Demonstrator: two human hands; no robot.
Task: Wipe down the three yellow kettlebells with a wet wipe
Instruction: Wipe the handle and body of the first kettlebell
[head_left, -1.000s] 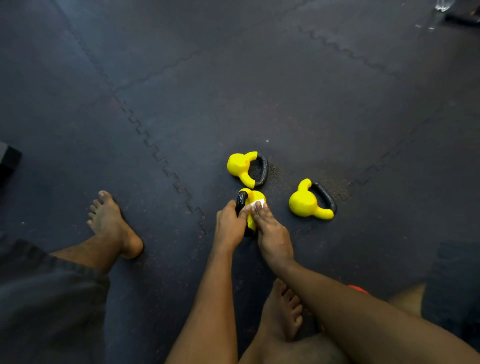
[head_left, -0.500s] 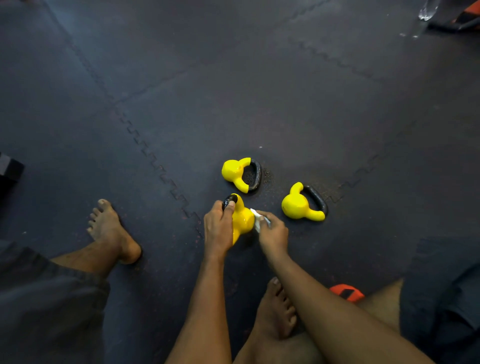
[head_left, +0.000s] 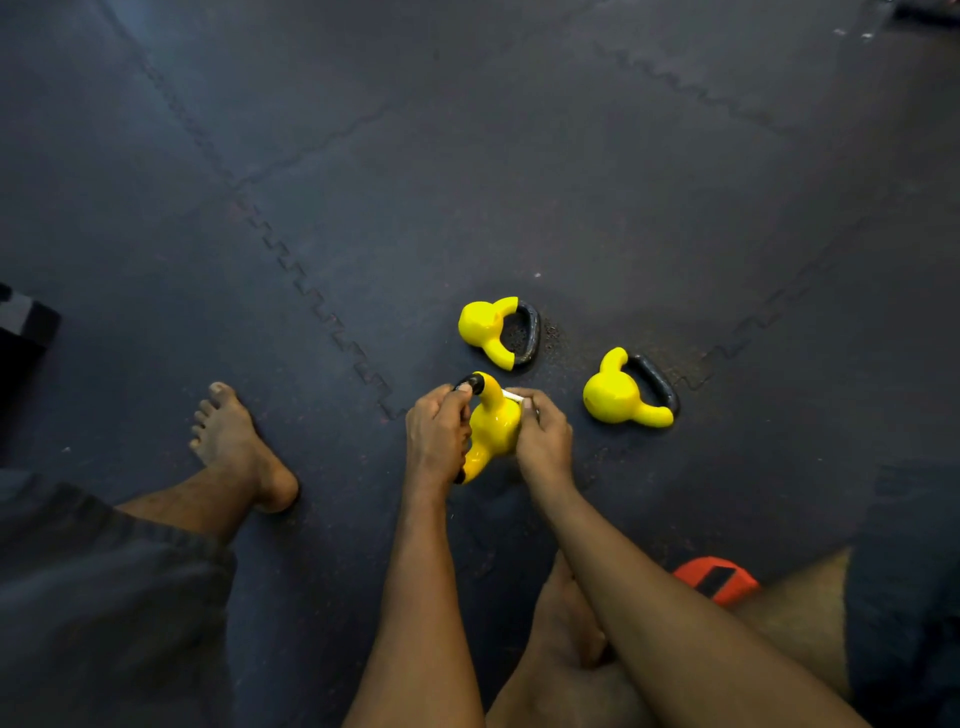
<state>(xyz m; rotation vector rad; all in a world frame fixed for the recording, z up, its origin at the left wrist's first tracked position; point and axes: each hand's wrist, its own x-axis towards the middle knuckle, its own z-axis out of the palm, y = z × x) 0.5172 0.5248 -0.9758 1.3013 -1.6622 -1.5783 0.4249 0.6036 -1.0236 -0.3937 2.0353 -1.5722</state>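
Left hand (head_left: 436, 431) grip clamped on black handle of nearest kettlebell (head_left: 496, 423), tilted, between both hands. Right hand (head_left: 543, 436) grip pinches wet wipe (head_left: 514, 397), seemingly against yellow neck. Far kettlebell (head_left: 480, 325) and right kettlebell (head_left: 613, 397) lie sideways on floor mat (head_left: 363, 208).

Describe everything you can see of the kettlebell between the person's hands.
The kettlebell has a glossy yellow body with two yellow horns running into a black handle, mostly hidden. It is turned on its side, handle toward the left hand, which grips that handle. The right hand pinches a white wet wipe against the upper horn. Its underside is hidden, so contact with the dark floor mat cannot be told.
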